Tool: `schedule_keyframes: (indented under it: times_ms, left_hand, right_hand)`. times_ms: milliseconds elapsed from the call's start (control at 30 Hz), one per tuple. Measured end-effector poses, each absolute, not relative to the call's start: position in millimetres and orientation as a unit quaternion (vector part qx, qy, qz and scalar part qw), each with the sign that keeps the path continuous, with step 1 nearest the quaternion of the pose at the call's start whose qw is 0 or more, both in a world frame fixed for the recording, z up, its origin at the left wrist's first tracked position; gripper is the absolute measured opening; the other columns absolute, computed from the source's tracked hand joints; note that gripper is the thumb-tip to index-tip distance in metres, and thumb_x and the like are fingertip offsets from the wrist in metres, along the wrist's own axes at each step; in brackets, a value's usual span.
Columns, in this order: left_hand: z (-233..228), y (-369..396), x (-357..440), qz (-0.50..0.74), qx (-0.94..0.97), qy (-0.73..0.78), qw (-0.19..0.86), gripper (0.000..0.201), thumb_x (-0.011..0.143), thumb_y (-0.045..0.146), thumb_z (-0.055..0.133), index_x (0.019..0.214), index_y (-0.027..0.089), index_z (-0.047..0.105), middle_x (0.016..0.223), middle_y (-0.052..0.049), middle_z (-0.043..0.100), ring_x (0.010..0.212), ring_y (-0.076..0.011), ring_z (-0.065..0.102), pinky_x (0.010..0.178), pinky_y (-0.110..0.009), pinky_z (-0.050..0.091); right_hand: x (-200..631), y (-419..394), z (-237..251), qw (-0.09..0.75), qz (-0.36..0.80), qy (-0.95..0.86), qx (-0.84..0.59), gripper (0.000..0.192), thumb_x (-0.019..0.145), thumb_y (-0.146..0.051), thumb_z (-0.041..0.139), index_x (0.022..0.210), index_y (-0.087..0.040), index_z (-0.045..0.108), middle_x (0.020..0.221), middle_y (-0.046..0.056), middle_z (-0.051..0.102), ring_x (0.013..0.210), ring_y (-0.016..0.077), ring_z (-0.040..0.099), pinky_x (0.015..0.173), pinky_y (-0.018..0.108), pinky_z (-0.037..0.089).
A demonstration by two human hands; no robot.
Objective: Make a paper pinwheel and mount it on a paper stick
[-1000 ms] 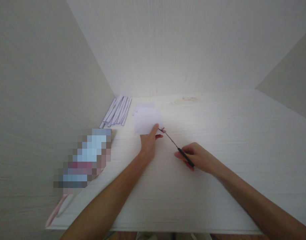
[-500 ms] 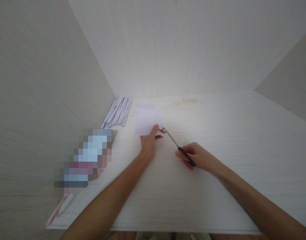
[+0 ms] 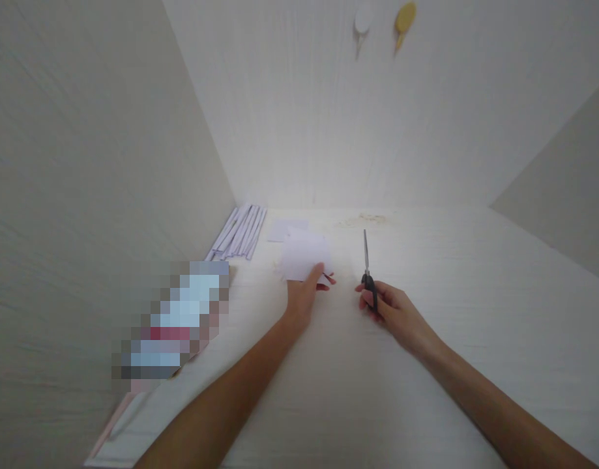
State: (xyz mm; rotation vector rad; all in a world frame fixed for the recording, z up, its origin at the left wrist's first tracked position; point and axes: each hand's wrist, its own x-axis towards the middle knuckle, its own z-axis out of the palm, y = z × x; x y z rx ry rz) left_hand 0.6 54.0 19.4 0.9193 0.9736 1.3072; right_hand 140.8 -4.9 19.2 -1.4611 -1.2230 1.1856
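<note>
No readable text, label, brand, number or sign anywhere. Blank on the paper [image 3: 304, 257] and on the strips [image 3: 240, 229]. Nothing printed on the scissors [image 3: 367, 267], the desk [image 3: 426, 273] or the two wall hooks [image 3: 383, 23]. Any marking on the pixelated patch [image 3: 175, 322] impossible to make out.

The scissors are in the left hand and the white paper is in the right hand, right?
Not quite, the hands are swapped. The head view shows the scissors in the right hand, and the white paper held by the left hand.
</note>
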Motion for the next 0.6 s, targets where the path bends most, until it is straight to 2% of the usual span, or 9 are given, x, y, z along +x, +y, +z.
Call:
schedule_keyframes:
  times_ms: [67,167,300,433,600]
  left_hand:
    - [20,53,1,0.557,0.409,0.416,0.591,0.012,0.067,0.025,0.053,0.068,0.013,0.054,0.058,0.0,0.058,0.047,-0.0095,0.055,0.04,-0.018,0.041]
    - [21,54,1,0.559,0.402,0.419,0.592,0.011,0.067,0.024,0.052,0.068,0.013,0.053,0.058,0.0,0.057,0.046,-0.0096,0.055,0.04,-0.019,0.04]
    - [21,55,1,0.56,0.391,0.424,0.595,0.011,0.066,0.024,0.053,0.068,0.013,0.052,0.057,0.0,0.057,0.044,-0.0097,0.054,0.039,-0.019,0.04]
    - [21,56,0,0.556,0.394,0.419,0.6,0.011,0.066,0.024,0.053,0.063,0.013,0.052,0.054,0.0,0.057,0.043,-0.0098,0.054,0.039,-0.019,0.04]
    - [22,55,0,0.551,0.378,0.423,0.612,0.01,0.065,0.022,0.053,0.062,0.013,0.052,0.052,0.0,0.057,0.042,-0.0097,0.054,0.037,-0.018,0.039]
  right_hand:
    - [148,5,21,0.421,0.46,-0.514,-0.589,0.031,0.068,-0.041,0.05,0.085,-0.015,0.051,0.061,0.0,0.05,0.044,0.007,0.039,0.04,0.021,0.03]
    - [166,33,25,0.349,0.388,-0.602,-0.605,0.021,0.07,-0.033,0.045,0.08,-0.015,0.052,0.063,0.001,0.053,0.047,0.0092,0.044,0.044,0.022,0.034]
    - [188,92,34,0.211,0.15,-0.698,-0.668,0.014,0.073,-0.024,0.045,0.084,-0.016,0.049,0.067,0.002,0.058,0.057,0.012,0.052,0.052,0.022,0.038]
    - [194,150,40,0.166,0.077,-0.707,-0.683,0.012,0.07,-0.02,0.053,0.079,-0.013,0.054,0.08,0.007,0.061,0.073,0.0158,0.054,0.062,0.024,0.038]
    - [190,197,34,0.121,0.026,-0.685,-0.718,0.015,0.068,-0.02,0.057,0.079,-0.011,0.06,0.088,0.012,0.061,0.083,0.0194,0.053,0.066,0.024,0.036]
